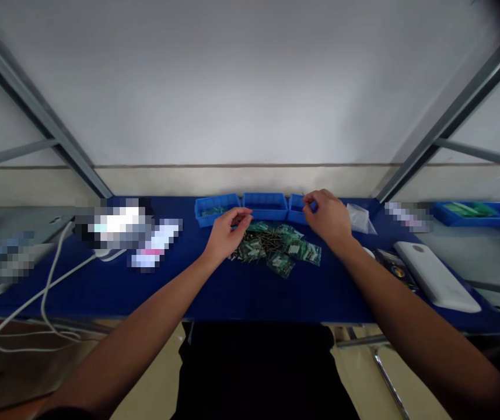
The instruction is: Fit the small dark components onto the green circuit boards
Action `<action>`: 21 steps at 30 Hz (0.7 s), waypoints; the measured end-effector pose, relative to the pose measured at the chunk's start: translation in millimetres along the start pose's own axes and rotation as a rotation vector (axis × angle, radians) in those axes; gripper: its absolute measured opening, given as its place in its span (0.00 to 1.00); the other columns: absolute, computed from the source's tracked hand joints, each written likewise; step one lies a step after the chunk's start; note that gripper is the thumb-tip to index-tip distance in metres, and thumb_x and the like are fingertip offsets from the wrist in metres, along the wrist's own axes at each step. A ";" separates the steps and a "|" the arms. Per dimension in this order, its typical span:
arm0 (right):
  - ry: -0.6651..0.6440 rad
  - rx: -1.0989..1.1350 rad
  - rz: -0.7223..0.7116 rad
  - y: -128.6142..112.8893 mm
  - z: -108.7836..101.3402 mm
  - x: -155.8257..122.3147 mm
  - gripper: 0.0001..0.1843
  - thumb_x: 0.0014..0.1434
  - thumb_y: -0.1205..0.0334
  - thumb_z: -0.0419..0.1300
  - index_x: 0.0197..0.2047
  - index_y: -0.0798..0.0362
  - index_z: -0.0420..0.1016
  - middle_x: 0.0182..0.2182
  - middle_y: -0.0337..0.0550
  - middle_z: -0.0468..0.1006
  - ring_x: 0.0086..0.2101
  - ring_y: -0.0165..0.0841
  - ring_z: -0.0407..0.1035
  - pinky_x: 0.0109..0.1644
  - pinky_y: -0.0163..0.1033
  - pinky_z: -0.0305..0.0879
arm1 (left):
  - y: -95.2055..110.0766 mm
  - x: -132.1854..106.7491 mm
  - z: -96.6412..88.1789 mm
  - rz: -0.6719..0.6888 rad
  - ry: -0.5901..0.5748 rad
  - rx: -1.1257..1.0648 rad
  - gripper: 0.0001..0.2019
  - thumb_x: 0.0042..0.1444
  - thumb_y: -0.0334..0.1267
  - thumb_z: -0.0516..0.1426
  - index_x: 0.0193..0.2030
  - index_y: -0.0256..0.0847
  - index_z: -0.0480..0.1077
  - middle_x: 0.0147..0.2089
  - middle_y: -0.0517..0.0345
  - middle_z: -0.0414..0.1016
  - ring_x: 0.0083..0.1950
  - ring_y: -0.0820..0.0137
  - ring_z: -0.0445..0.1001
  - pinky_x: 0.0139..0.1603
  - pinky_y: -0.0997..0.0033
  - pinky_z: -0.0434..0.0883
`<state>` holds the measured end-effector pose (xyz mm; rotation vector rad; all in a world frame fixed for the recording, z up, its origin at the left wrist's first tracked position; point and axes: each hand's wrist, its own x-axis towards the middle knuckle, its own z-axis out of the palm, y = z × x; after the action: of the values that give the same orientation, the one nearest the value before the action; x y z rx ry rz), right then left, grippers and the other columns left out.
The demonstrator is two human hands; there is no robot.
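A heap of small green circuit boards with gold pins [278,245] lies on the blue table mat [188,286]. My left hand [226,230] hovers at the heap's left edge, its fingertips pinched together on something I cannot make out. My right hand [326,216] reaches over the right blue tray [296,209], fingers curled and pinched at the tray's rim; what they hold is too small to tell. A middle blue tray [265,205] and a left blue tray [217,208] stand in a row behind the heap.
A clear plastic bag [359,219] lies right of the trays. A white flat device [436,275] and a dark object sit at the right. White cables [52,280] trail off the left. Another blue tray [481,213] stands far right. Grey frame struts rise on both sides.
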<state>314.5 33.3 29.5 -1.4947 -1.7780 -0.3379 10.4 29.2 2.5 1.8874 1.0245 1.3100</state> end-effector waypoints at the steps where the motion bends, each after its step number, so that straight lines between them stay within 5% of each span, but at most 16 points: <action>1: 0.003 -0.011 -0.010 1.5 -0.9 0.2 0.04 0.62 0.64 0.63 0.41 0.50 0.79 0.40 0.51 0.80 0.39 0.46 0.75 0.43 0.49 0.74 | -0.4 0.0 -0.2 -0.002 0.001 0.002 0.14 0.70 0.49 0.61 0.54 0.44 0.79 0.49 0.50 0.86 0.50 0.59 0.85 0.54 0.59 0.80; 12: -0.373 0.333 -0.355 -31.4 2.9 -10.2 0.08 0.71 0.60 0.60 0.48 0.49 0.80 0.40 0.47 0.84 0.42 0.42 0.78 0.49 0.47 0.73 | -1.6 -0.7 -0.2 -0.021 -0.007 0.024 0.14 0.71 0.49 0.60 0.54 0.44 0.79 0.50 0.50 0.85 0.50 0.59 0.84 0.54 0.58 0.79; 21: -0.456 0.408 -0.586 -46.9 19.3 -21.4 0.09 0.73 0.63 0.58 0.49 0.49 0.81 0.50 0.51 0.84 0.56 0.46 0.75 0.62 0.56 0.71 | -3.1 0.3 0.5 0.007 -0.024 0.071 0.12 0.72 0.46 0.59 0.54 0.44 0.78 0.51 0.51 0.85 0.51 0.60 0.84 0.56 0.57 0.79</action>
<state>264.0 17.4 14.4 -0.7773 -2.4597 0.0997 10.2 31.0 -0.1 1.9561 1.0659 1.2666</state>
